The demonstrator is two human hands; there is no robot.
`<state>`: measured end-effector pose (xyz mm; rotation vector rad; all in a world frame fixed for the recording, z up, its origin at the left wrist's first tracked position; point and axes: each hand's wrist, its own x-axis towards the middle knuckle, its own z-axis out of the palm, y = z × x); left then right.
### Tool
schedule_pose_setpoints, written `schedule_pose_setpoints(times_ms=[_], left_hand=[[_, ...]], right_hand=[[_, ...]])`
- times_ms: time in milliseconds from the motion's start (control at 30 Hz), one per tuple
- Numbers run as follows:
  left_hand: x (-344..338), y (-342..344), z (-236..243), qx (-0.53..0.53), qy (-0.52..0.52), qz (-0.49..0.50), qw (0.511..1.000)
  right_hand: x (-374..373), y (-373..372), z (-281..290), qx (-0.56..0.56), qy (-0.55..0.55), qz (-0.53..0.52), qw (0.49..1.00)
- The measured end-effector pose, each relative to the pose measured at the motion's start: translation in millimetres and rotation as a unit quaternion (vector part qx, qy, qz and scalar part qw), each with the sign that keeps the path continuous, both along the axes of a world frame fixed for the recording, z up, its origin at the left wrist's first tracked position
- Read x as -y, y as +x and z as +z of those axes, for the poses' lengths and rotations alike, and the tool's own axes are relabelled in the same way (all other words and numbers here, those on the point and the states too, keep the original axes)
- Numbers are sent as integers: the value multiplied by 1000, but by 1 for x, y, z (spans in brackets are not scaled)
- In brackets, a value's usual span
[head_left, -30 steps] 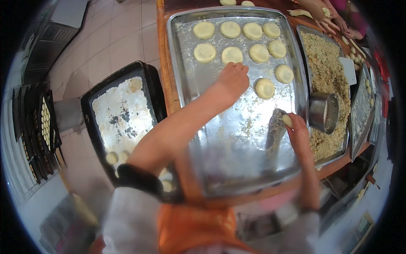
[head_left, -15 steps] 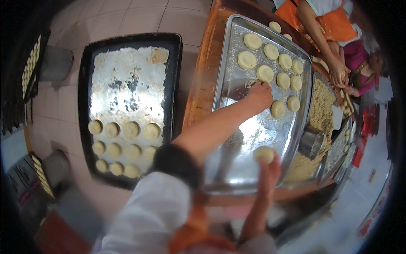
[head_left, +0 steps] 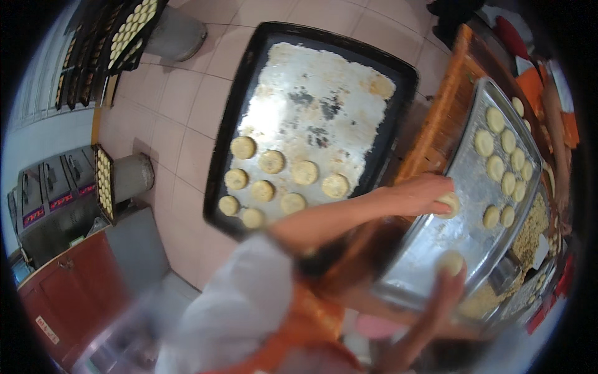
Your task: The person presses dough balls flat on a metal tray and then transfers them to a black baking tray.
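My left hand (head_left: 430, 192) reaches across a long silver tray (head_left: 430, 255) on an orange-brown table, its fingers closed on a pale round dough disc (head_left: 450, 203) just above the metal. Nearer to me, my right hand (head_left: 443, 293) holds up a second dough disc (head_left: 451, 262) at its fingertips over the tray's near end. Several more discs (head_left: 498, 149) lie in rows at the tray's far end. To the left stands a black baking tray (head_left: 324, 106) with several browner discs (head_left: 272, 162) grouped at its near end.
A tray of brown crumbs (head_left: 529, 232) lies right of the silver tray. Another person's arm (head_left: 554, 124) works at the far right. Racks of filled trays (head_left: 128, 31) stand at the upper left, grey machines (head_left: 50, 199) and a red cabinet (head_left: 68, 293) at the left on the tiled floor.
The view has swung left, bringing the black tray to the middle. My left hand has drawn back from the rows of discs toward the tray's near half, now gripping a disc. My right hand still holds its disc.
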<state>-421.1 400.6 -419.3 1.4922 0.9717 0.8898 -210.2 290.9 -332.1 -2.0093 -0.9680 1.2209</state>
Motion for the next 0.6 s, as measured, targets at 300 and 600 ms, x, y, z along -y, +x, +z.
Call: schedule_pose_setpoints(times_ms=[300,600], left_hand=[[78,-292,-49,-382,84,312,866],[127,-348,-101,-381,122,251,882]], right_hand=[[-46,-204,-103,-111,-19,311,944],[-57,-356,-165,131,205,520,819]])
